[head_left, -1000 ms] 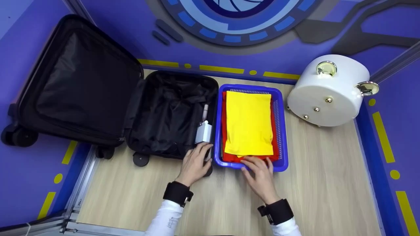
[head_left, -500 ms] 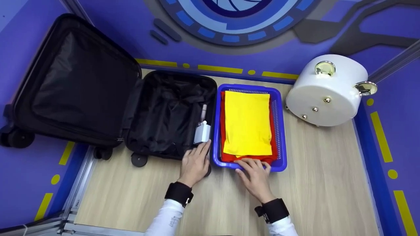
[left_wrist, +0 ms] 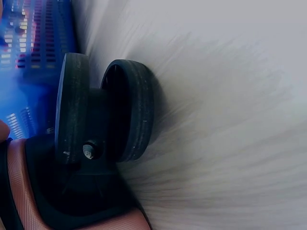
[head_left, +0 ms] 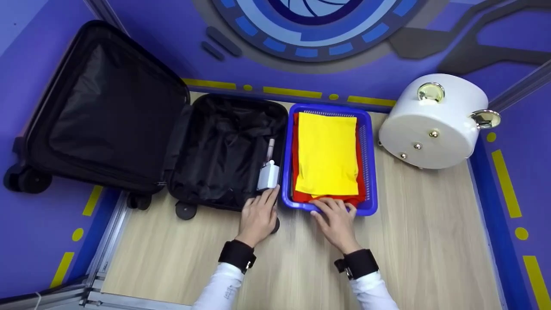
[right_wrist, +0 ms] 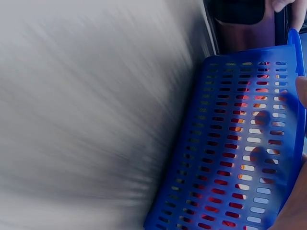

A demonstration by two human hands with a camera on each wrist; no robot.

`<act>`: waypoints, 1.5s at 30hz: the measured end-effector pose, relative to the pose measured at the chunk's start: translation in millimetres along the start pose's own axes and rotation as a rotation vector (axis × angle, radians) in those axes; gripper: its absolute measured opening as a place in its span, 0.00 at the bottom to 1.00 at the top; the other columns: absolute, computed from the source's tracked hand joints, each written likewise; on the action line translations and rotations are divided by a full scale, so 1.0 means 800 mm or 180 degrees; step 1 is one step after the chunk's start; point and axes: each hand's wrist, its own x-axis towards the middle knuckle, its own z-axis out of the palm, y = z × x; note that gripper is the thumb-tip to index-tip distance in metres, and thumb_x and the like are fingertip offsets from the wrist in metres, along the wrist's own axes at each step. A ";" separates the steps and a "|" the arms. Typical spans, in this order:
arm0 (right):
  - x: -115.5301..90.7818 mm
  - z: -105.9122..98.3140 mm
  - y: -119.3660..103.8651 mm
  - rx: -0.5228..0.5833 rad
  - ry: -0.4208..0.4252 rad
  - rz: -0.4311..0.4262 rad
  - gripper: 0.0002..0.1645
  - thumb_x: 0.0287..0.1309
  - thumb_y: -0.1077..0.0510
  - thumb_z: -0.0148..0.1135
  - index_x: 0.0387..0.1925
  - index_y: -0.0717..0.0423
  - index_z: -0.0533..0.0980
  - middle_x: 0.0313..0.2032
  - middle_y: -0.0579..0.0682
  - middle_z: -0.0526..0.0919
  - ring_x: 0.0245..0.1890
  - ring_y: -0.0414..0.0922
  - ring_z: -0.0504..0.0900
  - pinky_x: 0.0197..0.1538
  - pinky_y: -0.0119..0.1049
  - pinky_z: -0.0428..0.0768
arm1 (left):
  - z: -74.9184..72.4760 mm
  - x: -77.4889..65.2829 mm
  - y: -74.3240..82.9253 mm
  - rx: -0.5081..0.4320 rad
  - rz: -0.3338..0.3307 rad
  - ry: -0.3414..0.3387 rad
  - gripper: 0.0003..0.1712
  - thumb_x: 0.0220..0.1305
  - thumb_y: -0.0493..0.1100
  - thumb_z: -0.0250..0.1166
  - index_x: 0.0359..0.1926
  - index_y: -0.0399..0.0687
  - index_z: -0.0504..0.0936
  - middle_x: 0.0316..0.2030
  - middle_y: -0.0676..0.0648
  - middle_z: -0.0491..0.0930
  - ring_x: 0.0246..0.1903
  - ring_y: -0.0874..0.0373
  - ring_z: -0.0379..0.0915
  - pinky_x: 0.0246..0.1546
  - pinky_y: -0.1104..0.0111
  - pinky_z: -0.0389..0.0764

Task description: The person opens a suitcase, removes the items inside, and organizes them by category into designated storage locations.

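Note:
My left hand (head_left: 257, 218) grips the near right corner of the open black-lined suitcase (head_left: 215, 200), fingers over the rim, thumb outside. Its fingertips lie close to a small silver-grey box-shaped item (head_left: 268, 176) with a round knob; a slim pale tube (head_left: 270, 150) lies just beyond. My right hand (head_left: 337, 224) holds the near rim of the blue plastic basket (head_left: 373, 185), thumb outside, fingers over the edge. In the basket, folded yellow cloth (head_left: 327, 155) lies on red cloth (head_left: 361, 172). In the right wrist view, slots pierce the basket wall (right_wrist: 230, 143).
The suitcase lid (head_left: 116, 116) leans up at the left. Suitcase wheels (left_wrist: 127, 110) stick out at the near side. A white drum-shaped object (head_left: 430, 125) with gold handles and knobs stands back right. Blue printed walls (head_left: 344, 82) enclose the wooden surface (head_left: 430, 241).
The blue basket has slid a little away from me, toward the back wall, with my right hand on its rim. My left hand stays at the suitcase corner.

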 end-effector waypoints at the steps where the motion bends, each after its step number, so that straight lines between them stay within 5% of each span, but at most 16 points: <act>1: 0.005 0.000 0.002 -0.0006 -0.0012 0.0012 0.20 0.64 0.49 0.71 0.57 0.45 0.85 0.50 0.50 0.86 0.53 0.54 0.77 0.60 0.64 0.56 | 0.001 0.000 0.000 0.0006 0.0001 0.0005 0.36 0.65 0.43 0.65 0.75 0.50 0.72 0.61 0.48 0.79 0.45 0.49 0.82 0.47 0.58 0.77; 20: 0.084 -0.004 0.033 0.0069 -0.0286 0.0158 0.20 0.70 0.47 0.67 0.60 0.47 0.84 0.55 0.53 0.85 0.57 0.56 0.75 0.63 0.64 0.54 | 0.001 -0.001 0.001 0.0040 -0.0017 -0.0001 0.34 0.68 0.43 0.59 0.75 0.51 0.71 0.60 0.47 0.80 0.45 0.48 0.82 0.48 0.57 0.77; 33: 0.097 -0.003 0.036 0.0102 -0.0285 0.0185 0.21 0.70 0.47 0.66 0.60 0.47 0.84 0.55 0.53 0.85 0.57 0.55 0.75 0.65 0.64 0.52 | -0.001 0.001 0.001 0.0030 -0.0033 -0.0089 0.34 0.69 0.43 0.58 0.76 0.51 0.70 0.61 0.48 0.79 0.45 0.50 0.82 0.50 0.58 0.77; 39: 0.107 -0.027 0.035 0.0481 -0.0379 0.0288 0.20 0.71 0.51 0.66 0.59 0.52 0.84 0.55 0.55 0.84 0.59 0.57 0.77 0.66 0.63 0.51 | 0.000 0.002 0.001 0.0029 -0.0036 -0.0083 0.35 0.69 0.43 0.60 0.76 0.51 0.69 0.61 0.48 0.79 0.46 0.50 0.82 0.49 0.58 0.77; 45: 0.141 -0.086 0.058 0.0781 0.0109 0.0220 0.17 0.68 0.61 0.67 0.55 0.63 0.84 0.56 0.64 0.81 0.60 0.63 0.76 0.65 0.62 0.61 | 0.002 -0.001 -0.001 0.0012 -0.0045 -0.0063 0.35 0.68 0.44 0.59 0.76 0.51 0.70 0.61 0.48 0.79 0.46 0.50 0.82 0.49 0.58 0.76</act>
